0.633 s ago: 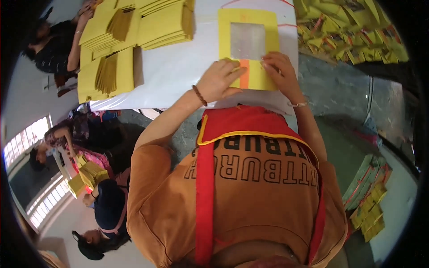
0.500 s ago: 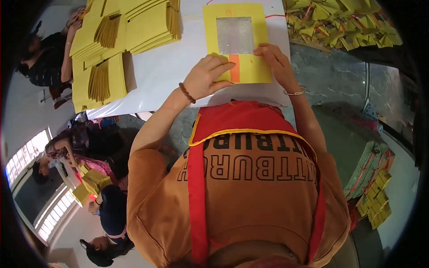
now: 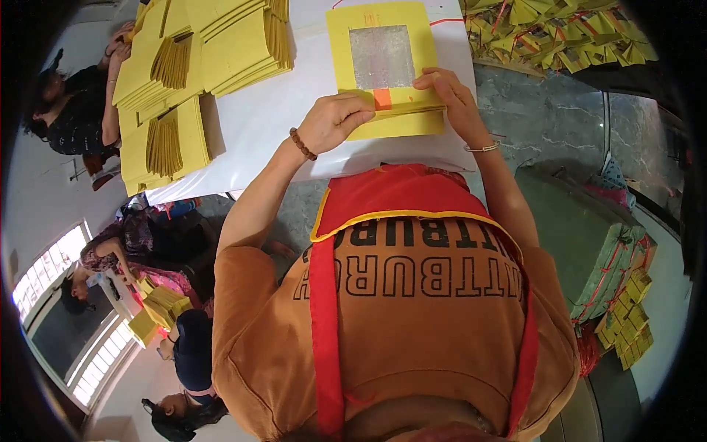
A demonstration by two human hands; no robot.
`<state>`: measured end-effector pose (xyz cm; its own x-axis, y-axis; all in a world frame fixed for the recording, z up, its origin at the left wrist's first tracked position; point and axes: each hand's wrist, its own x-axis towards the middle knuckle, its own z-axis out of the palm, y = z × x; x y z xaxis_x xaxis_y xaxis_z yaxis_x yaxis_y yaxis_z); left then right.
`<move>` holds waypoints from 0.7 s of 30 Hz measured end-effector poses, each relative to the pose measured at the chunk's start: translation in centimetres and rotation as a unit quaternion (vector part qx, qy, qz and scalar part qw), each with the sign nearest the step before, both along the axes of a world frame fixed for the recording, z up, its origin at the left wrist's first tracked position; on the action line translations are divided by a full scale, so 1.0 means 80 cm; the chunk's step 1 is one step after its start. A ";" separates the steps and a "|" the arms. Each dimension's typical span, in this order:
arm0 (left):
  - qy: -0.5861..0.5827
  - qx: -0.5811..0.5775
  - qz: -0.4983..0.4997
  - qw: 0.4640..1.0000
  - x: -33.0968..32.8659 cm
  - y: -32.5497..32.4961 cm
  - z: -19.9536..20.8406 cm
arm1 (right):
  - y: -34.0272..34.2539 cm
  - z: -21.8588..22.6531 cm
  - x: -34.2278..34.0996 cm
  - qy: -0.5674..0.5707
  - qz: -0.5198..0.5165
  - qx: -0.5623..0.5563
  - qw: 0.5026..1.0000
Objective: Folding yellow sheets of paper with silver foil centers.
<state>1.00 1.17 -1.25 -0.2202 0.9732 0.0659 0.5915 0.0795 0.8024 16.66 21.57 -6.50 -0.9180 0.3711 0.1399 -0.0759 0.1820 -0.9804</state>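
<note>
On the white table lies a yellow paper sheet with a silver-grey rectangle in its middle and an orange strip below it. The near part of the sheet is lifted into a narrow fold, and yellow paper shows below that fold. My left hand pinches the left end of the fold, its fingers curled together. At the sheet's right edge, my right hand has its fingers bent over the paper beside the rectangle. The thumb of that hand is partly hidden.
Stacks of folded yellow paper fill the table's left side. Tied yellow paper bundles lie at the far right. A green wrapped bale stands on the right. Other people sit to the left, some with yellow paper.
The near part of the yellow sheet has risen into a fold that covers the lower orange strip. My left hand's fingers have curled in and now pinch the paper.
</note>
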 end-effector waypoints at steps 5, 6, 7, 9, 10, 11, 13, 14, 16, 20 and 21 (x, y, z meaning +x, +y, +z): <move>-0.010 -0.012 0.013 1.000 0.000 0.002 0.001 | -0.001 -0.001 -0.001 -0.016 -0.012 -0.006 1.000; -0.005 -0.040 0.020 0.999 -0.001 0.003 0.004 | 0.001 -0.001 -0.001 -0.016 -0.011 -0.006 1.000; 0.000 -0.069 0.027 0.997 -0.001 0.003 0.006 | 0.001 0.000 -0.001 0.000 -0.002 0.001 1.000; -0.035 -0.081 0.049 0.995 -0.001 0.003 0.004 | 0.004 0.000 0.000 0.016 0.007 0.008 1.000; -0.069 -0.093 0.070 0.991 -0.002 0.003 0.003 | 0.006 0.001 0.002 0.025 0.025 -0.016 0.999; -0.069 -0.093 0.071 0.991 -0.005 0.003 -0.002 | 0.007 0.003 0.002 0.034 0.042 -0.040 0.998; -0.229 -0.111 0.125 0.959 -0.011 0.001 -0.008 | -0.004 0.008 0.001 0.006 0.009 0.025 1.000; -0.229 -0.110 0.126 0.959 -0.014 0.000 -0.007 | -0.007 0.011 0.000 -0.021 -0.025 0.089 0.995; -0.216 -0.165 0.105 0.957 -0.019 0.001 -0.003 | -0.002 0.010 -0.001 -0.042 -0.014 0.073 0.996; -0.212 0.036 -0.001 0.977 -0.043 -0.011 0.007 | 0.004 -0.003 -0.002 -0.095 -0.028 -0.090 0.991; -0.211 0.037 -0.001 0.977 -0.044 -0.009 0.007 | 0.005 -0.004 -0.003 -0.094 -0.027 -0.089 0.991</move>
<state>-2.55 0.42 -0.67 -0.2415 0.9696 0.0397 0.2068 0.0115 0.9783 16.43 21.97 -6.86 -0.8997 0.4239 -0.1044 0.1168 0.0032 -0.9932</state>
